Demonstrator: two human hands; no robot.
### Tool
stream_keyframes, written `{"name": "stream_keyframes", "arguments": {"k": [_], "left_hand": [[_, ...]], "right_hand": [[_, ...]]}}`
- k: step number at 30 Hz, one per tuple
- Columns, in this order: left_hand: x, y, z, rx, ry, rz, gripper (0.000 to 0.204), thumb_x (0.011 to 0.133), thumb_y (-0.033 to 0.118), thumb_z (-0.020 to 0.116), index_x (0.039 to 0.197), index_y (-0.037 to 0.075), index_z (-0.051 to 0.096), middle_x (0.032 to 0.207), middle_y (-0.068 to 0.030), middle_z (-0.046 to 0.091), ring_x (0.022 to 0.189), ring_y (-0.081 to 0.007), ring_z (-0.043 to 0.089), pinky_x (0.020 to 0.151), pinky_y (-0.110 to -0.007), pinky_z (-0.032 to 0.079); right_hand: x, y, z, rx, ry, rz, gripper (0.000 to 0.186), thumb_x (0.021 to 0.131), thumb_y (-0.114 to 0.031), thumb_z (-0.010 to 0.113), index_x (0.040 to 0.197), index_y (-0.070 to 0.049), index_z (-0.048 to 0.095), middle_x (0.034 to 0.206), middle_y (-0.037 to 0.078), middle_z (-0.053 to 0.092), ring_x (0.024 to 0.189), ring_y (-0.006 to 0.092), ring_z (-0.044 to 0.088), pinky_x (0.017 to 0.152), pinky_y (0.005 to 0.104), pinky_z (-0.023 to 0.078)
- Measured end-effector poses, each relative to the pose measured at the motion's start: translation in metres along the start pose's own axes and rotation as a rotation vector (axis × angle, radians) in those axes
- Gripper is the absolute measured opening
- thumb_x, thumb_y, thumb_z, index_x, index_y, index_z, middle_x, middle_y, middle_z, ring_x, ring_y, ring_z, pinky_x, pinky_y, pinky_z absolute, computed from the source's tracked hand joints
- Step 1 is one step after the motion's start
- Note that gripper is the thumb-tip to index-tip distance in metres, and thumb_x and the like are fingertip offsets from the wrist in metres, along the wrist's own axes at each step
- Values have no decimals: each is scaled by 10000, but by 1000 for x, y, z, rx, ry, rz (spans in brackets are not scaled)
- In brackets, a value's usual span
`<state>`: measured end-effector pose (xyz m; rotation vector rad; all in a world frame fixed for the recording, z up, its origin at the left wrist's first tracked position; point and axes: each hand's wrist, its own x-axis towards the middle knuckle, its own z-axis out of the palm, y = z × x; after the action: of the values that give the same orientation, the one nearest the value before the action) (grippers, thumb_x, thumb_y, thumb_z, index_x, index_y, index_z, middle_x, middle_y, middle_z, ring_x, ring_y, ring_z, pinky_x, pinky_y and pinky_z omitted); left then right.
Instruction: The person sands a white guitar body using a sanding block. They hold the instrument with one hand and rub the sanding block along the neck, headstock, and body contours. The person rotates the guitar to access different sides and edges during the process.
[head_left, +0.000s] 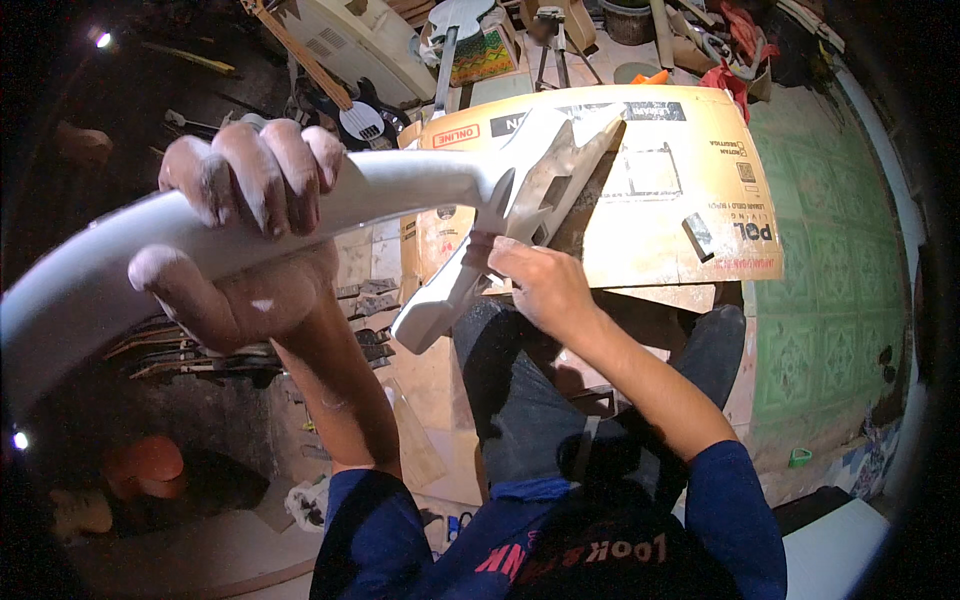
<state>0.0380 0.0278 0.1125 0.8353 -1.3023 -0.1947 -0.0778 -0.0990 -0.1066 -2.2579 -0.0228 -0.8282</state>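
Note:
A white, unfinished electric guitar (545,180) slants across the view, its long neck coming close at the left. Cut-out cavities and pointed horns show on its angular body. My left hand (245,200) is wrapped round the neck, fingers over the top and thumb below. At the body, near where the neck joins, my right hand (545,285) is closed with its fingertips pressed against the edge. Whatever those fingers pinch, if anything, is hidden. White dust marks my left hand.
Flattened cardboard (650,200) lies beyond my knees, with a small grey block (698,237) on it. Other guitars (365,122) stand at the back left. A dark bucket (628,20) is at the far side. Green tiled floor (820,240) runs along the right. Several dark strips (185,345) lie at the left.

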Motion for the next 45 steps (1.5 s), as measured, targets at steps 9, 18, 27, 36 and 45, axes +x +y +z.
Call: {"name": "stream_keyframes", "arguments": {"k": [9, 18, 27, 36, 45], "left_hand": [[0, -3, -4, -17, -17, -13, 480, 882, 635, 568, 875, 170, 447, 710, 27, 401, 672, -127, 408, 725, -317, 326], [3, -2, -7, -18, -22, -8, 482, 882, 621, 580, 865, 158, 445, 720, 19, 407, 677, -131, 396, 719, -316, 313], [9, -10, -24, -44, 29, 68, 508, 919, 647, 468, 902, 139, 451, 692, -20, 431, 620, -154, 447, 675, -362, 387], [6, -7, -29, -60, 56, -9, 474, 876, 616, 585, 889, 155, 473, 700, 11, 439, 650, -133, 417, 716, -324, 335], [5, -4, -14, -19, 29, 2, 511, 862, 654, 589, 904, 160, 465, 724, 15, 424, 667, -130, 398, 725, -320, 327]], "right_hand": [[-13, -19, 6, 115, -110, 106, 351, 689, 97, 540, 965, -51, 699, 971, 145, 704, 842, 311, 703, 749, 384, 595], [-23, -39, 12, 258, -152, 62, 313, 718, 80, 573, 991, -24, 686, 967, 197, 690, 883, 335, 688, 777, 396, 584], [-40, -36, 41, 226, -77, -45, 313, 718, 5, 605, 1026, -18, 653, 1068, 178, 676, 849, 323, 673, 699, 390, 564], [-44, -21, 50, 96, -121, -113, 473, 686, -36, 623, 1159, -43, 625, 986, 150, 666, 787, 314, 644, 653, 405, 547], [-12, -22, 12, 121, -118, 107, 262, 723, -6, 647, 981, -27, 687, 1014, 174, 686, 842, 319, 693, 712, 362, 587]]}}
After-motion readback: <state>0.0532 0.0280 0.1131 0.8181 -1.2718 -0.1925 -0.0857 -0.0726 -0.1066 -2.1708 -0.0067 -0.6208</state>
